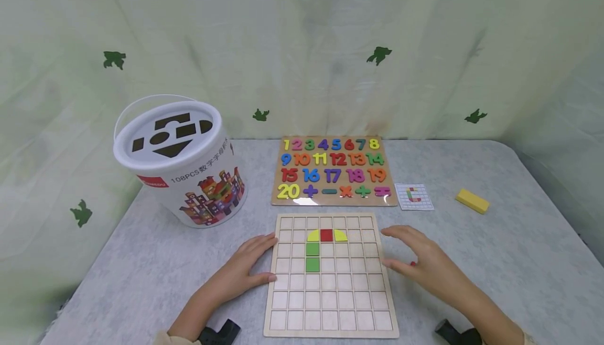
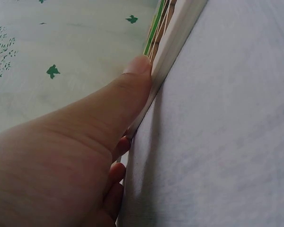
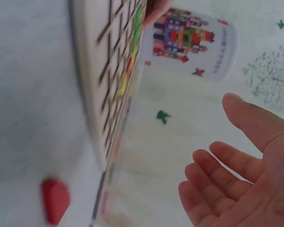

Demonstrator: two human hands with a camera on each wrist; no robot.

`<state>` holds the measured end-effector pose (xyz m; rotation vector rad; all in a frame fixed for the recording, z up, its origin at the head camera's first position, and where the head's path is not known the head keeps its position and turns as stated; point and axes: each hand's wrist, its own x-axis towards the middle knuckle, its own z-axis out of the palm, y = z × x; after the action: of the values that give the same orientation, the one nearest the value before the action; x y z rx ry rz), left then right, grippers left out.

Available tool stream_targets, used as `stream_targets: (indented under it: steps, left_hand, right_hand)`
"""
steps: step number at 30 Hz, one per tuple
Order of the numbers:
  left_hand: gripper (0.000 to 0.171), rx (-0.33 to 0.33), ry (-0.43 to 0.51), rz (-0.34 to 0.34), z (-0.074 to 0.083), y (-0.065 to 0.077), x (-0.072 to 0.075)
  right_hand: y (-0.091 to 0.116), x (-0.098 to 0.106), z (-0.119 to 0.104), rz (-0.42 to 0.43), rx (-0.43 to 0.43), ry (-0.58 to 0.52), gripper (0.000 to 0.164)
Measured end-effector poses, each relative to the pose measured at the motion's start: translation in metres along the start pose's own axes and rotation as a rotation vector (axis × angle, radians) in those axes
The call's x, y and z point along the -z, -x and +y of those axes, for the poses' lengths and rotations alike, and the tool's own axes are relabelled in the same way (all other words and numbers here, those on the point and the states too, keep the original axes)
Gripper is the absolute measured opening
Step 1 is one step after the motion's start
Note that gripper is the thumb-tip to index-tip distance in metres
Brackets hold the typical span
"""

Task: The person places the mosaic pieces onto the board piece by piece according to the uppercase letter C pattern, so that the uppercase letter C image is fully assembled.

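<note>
green squares [image 1: 312,264] two, yellow quarter-circles [image 1: 341,236] two

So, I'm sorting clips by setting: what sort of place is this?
Probably a play or learning spot, judging by the wooden grid board, the number puzzle and the white bucket marked 108PCS.

Head cam's up high, looking forward and down at the tabletop [image 1: 453,166]. Wrist cams are rolled sideways, super close to the left hand [image 2: 71,151] and right hand [image 3: 262,194], and all three catch the grid board [image 1: 344,282].
</note>
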<state>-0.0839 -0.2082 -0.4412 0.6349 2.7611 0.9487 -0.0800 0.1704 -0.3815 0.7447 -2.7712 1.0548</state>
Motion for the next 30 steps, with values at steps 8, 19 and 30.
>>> stream_targets:
  steps: [8, 19, 30]
  left_hand:
    - [0.077, 0.001, 0.004, -0.003, 0.0, 0.0, 0.0]
    - [0.076, -0.013, 0.004, -0.008, 0.0, 0.0, 0.001]
    - [0.076, -0.01, 0.003, -0.006, -0.001, 0.0, 0.0]
  right_hand:
    - [0.031, 0.005, 0.026, -0.012, -0.139, 0.028, 0.05]
    - [0.045, -0.002, 0.047, -0.097, -0.289, 0.143, 0.043]
    - [0.041, -0.005, 0.047, -0.088, -0.272, 0.161, 0.027]
